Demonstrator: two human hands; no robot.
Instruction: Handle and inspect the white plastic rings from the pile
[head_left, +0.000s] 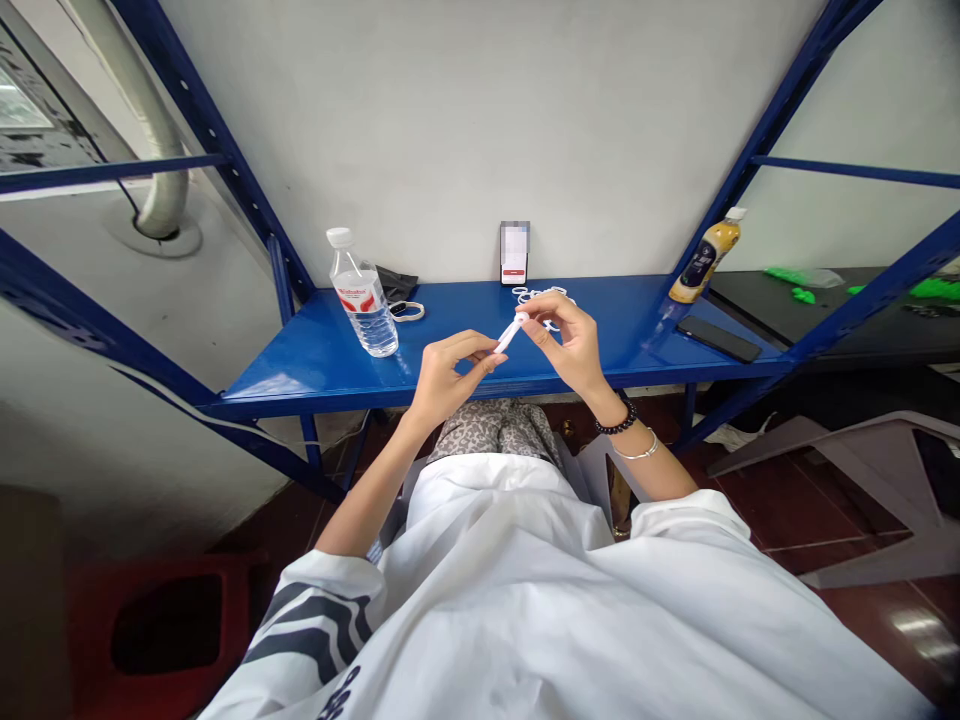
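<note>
Above the front of the blue table, my left hand point(454, 372) pinches the lower end of a slim white band-like piece point(510, 334) between thumb and fingertips. My right hand point(567, 340) grips the upper end of this piece with thumb and forefinger, so it slants between both hands. Its exact kind is too small to tell. Just behind my right hand lies a loose cluster of white loops point(521, 294) on the table, partly hidden by the fingers. A dark bead bracelet and a silver bangle sit on my right wrist.
On the blue table point(300, 370) a water bottle point(363, 300) stands left, beside a black pouch point(397, 284) and a pale looped band point(409, 311). A phone point(514, 254) leans upright against the wall. Right are a yellow drink bottle point(706, 258) and a dark phone point(718, 339).
</note>
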